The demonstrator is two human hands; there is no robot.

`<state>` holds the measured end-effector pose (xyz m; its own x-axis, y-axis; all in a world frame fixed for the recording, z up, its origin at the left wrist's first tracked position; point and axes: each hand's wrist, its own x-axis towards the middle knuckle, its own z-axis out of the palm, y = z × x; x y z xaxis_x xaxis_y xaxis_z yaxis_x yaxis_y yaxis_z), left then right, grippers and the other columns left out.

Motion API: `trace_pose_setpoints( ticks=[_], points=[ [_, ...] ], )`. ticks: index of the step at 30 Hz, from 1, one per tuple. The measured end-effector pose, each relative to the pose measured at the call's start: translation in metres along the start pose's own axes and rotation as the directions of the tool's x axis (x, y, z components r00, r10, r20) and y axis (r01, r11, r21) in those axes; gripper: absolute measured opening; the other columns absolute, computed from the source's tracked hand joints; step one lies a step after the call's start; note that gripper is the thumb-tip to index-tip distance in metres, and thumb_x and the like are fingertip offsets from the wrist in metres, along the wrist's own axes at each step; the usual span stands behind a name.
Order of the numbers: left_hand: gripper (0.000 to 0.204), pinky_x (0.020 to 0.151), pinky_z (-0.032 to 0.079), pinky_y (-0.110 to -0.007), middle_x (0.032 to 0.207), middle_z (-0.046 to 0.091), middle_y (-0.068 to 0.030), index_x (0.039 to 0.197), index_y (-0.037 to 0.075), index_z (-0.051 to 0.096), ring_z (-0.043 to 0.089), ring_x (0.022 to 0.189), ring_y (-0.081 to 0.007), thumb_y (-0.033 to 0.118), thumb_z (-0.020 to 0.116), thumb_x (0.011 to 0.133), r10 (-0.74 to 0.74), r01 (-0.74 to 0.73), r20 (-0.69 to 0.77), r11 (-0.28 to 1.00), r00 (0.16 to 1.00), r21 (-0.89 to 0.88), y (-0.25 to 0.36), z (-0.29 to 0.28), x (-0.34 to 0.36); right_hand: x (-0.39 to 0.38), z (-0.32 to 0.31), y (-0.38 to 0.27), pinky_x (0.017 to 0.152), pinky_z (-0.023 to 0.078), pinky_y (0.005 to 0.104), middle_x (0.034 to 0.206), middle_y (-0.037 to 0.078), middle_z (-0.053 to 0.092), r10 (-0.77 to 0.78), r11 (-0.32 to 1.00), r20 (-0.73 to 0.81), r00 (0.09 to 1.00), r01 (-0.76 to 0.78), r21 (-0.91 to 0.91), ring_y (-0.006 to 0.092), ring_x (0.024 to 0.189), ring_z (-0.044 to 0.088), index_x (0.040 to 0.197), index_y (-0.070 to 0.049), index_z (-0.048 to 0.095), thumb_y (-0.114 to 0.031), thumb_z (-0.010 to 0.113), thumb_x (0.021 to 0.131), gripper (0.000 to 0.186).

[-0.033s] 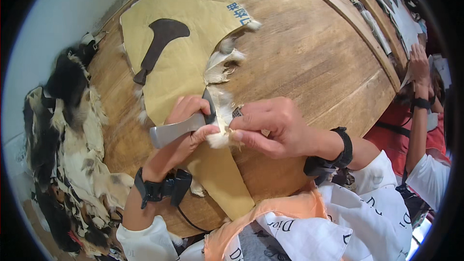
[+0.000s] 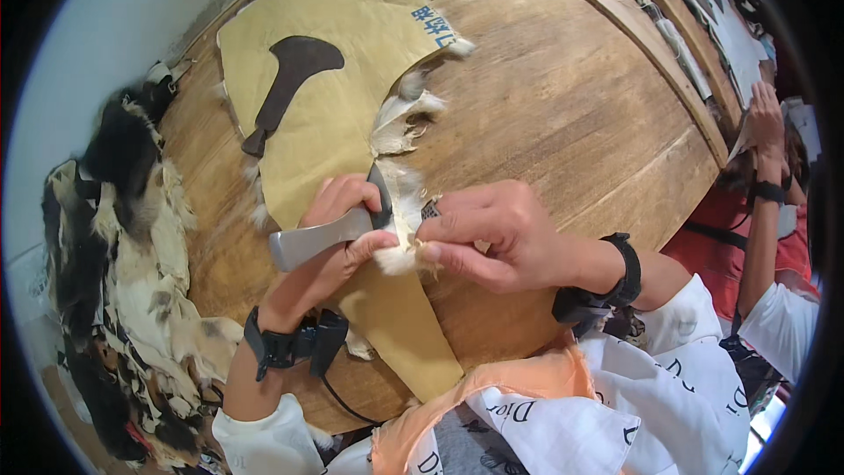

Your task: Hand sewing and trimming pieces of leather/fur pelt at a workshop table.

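Note:
My left hand (image 2: pixel 343 233) is closed around a flat, curved grey metal tool (image 2: pixel 318 241) with a dark end (image 2: pixel 379 190); its exact kind I cannot make out. The left thumb also presses on a strip of white fur (image 2: pixel 401 260). From the other side, the fingertips of my right hand (image 2: pixel 492 233) pinch the edge of that strip. A small black textured piece (image 2: pixel 429 209) shows beside the right fingers, its remainder hidden. Under the left hand lies a large yellow-tan sheet (image 2: pixel 352 114) with fur along its edges. A dark brown axe-shaped flat piece (image 2: pixel 297 79) rests on it.
A heap of black and white fur scraps (image 2: pixel 132 273) lies along the left. The wooden table (image 2: pixel 563 97) has a raised wooden strip (image 2: pixel 624 31) at the far right. Beyond it, a co-worker's hand (image 2: pixel 765 119) touches a white sheet (image 2: pixel 734 35).

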<state>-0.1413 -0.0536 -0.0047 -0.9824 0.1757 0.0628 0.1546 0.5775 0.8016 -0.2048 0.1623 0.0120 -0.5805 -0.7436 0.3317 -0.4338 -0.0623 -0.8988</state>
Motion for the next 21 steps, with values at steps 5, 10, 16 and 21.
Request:
trace_pose_setpoints(
  ticks=[5,10,16,21],
  points=[
    [0.044,0.072,0.041,-0.029,0.086,0.049,-0.0063,0.092,0.004,0.049,0.048,0.079,-0.0196,0.04,0.069,0.076,-0.115,0.12,0.043,0.982,0.992,-0.146,-0.002,-0.002,0.005,0.001,-0.002,-0.002,0.043,0.035,0.0299,0.057,0.007,0.049,-0.015,0.998,-0.018,1.0,0.016,0.054,0.0187,0.046,0.048,0.084,-0.001,0.067,-0.004,0.063,0.078,0.008],
    [0.046,0.07,0.041,-0.028,0.084,0.049,-0.0052,0.092,0.006,0.048,0.048,0.077,-0.0185,0.043,0.069,0.076,-0.116,0.117,0.021,0.986,0.993,-0.12,-0.006,-0.007,0.015,0.009,-0.012,-0.013,0.041,0.034,0.0273,0.055,0.004,0.05,-0.025,0.999,-0.09,0.996,0.027,0.023,0.0154,0.043,0.047,0.08,-0.004,0.067,-0.005,0.064,0.079,0.004],
    [0.043,0.061,0.04,-0.027,0.073,0.047,-0.0042,0.094,0.008,0.047,0.046,0.067,-0.0139,0.044,0.065,0.08,-0.342,0.353,0.086,0.909,0.936,-0.222,-0.002,-0.011,0.017,0.012,-0.035,-0.038,0.039,0.032,0.0273,0.054,0.005,0.049,-0.196,0.981,-0.133,0.972,0.194,-0.024,0.0155,0.043,0.045,0.077,0.0,0.066,-0.006,0.065,0.075,0.006],
    [0.04,0.06,0.038,-0.026,0.072,0.046,-0.002,0.095,0.009,0.047,0.044,0.068,-0.0109,0.044,0.063,0.083,-0.32,0.331,0.087,0.922,0.943,-0.2,-0.002,-0.018,0.019,0.036,-0.055,-0.025,0.042,0.039,0.03,0.059,0.007,0.055,0.074,0.906,0.01,0.997,-0.063,-0.418,0.0173,0.048,0.052,0.069,-0.003,0.063,-0.014,0.062,0.075,0.012]
  ],
)
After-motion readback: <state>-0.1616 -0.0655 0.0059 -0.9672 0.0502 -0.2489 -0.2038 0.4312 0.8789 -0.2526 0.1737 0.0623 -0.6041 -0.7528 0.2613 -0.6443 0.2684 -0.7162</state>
